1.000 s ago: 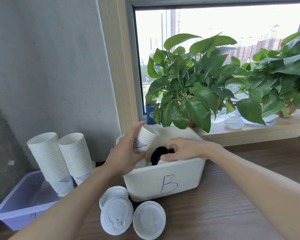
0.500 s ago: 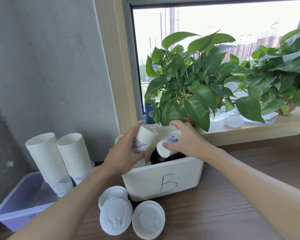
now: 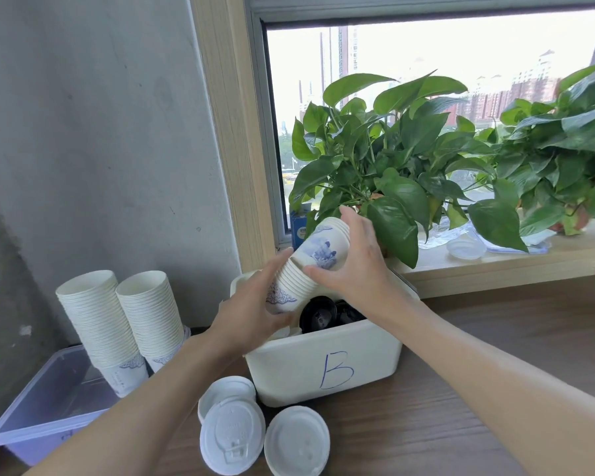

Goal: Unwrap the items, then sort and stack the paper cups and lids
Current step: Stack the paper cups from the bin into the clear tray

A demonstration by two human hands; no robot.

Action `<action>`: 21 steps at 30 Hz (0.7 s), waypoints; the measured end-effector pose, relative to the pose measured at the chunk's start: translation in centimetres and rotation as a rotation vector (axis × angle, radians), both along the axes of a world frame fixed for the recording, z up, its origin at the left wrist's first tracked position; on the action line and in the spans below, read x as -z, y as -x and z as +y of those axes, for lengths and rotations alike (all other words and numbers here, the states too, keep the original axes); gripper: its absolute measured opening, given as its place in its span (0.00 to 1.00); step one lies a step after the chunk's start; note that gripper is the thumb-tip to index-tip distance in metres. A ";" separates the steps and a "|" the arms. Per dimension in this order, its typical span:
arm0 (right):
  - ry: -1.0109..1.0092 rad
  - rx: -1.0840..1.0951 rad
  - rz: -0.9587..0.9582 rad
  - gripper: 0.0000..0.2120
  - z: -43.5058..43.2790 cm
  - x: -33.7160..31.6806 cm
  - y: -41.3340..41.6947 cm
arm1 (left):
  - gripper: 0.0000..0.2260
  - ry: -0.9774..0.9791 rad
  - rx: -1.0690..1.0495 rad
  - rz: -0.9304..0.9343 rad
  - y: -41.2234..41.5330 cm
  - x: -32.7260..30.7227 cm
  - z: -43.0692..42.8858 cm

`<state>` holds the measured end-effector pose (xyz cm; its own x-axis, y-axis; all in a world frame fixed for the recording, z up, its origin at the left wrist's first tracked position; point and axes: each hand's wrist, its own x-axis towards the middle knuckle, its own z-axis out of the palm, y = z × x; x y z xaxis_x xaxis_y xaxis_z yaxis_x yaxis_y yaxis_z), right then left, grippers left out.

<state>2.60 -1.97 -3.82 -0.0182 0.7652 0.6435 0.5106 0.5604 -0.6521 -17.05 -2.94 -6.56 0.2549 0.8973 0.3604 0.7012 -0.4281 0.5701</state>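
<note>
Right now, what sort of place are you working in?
Probably an office or break-room corner several floors up, not a kitchen: a wooden desk against a bare concrete wall, potted plants on the windowsill, and city high-rises beyond the window.

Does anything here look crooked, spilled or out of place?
Nothing spilled or damaged. The two tall cup stacks in the clear bin lean left rather than standing straight. White lids lie loosely overlapping on the table, not yet stacked.
</note>
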 end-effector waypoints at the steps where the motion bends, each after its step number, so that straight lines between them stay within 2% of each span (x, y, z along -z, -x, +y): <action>1: 0.012 -0.012 -0.002 0.48 -0.1 0.0 0.1 | 0.45 0.000 -0.001 -0.007 0.0 0.0 0.0; 8: 0.056 -0.076 -0.016 0.44 -0.5 0.2 0.5 | 0.43 -0.008 0.007 0.013 0.1 0.2 0.4; 13: 0.077 -0.164 -0.028 0.31 -1.4 0.9 1.5 | 0.43 -0.047 0.050 -0.024 0.4 0.3 0.5; 16: 0.177 -0.271 0.044 0.31 -1.7 1.0 1.9 | 0.45 -0.062 0.051 -0.053 0.4 0.3 0.4; 21: 0.184 -0.370 -0.047 0.26 -1.9 0.6 2.2 | 0.45 -0.116 0.001 -0.037 0.2 0.3 0.5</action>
